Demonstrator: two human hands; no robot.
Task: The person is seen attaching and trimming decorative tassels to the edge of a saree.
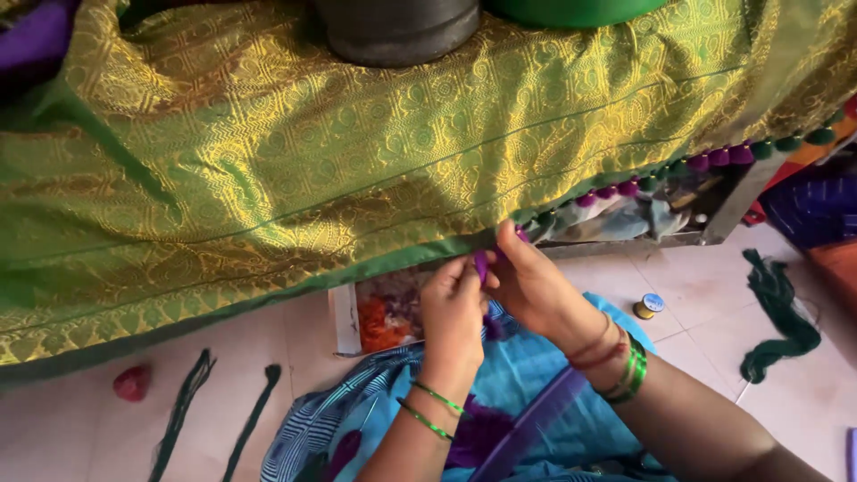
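Two hands: left hand (pixel 453 308), right hand (pixel 533 284) fingers pinching purple thread tuft (pixel 481 264) at glossy brocade cloth (pixel 357 152) hem.

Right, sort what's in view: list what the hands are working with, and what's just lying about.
In use:
left hand
right hand
purple tassel
green-gold cloth
tassel row

Lying about:
green yarn hank
thread spool
red ball
dark strands
grey pot

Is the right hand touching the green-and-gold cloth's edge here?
Touching. The head view shows the right hand with a fingertip pressed up against the green hem of the green-and-gold cloth, no gap visible, while the left hand pinches a purple tuft beside it.
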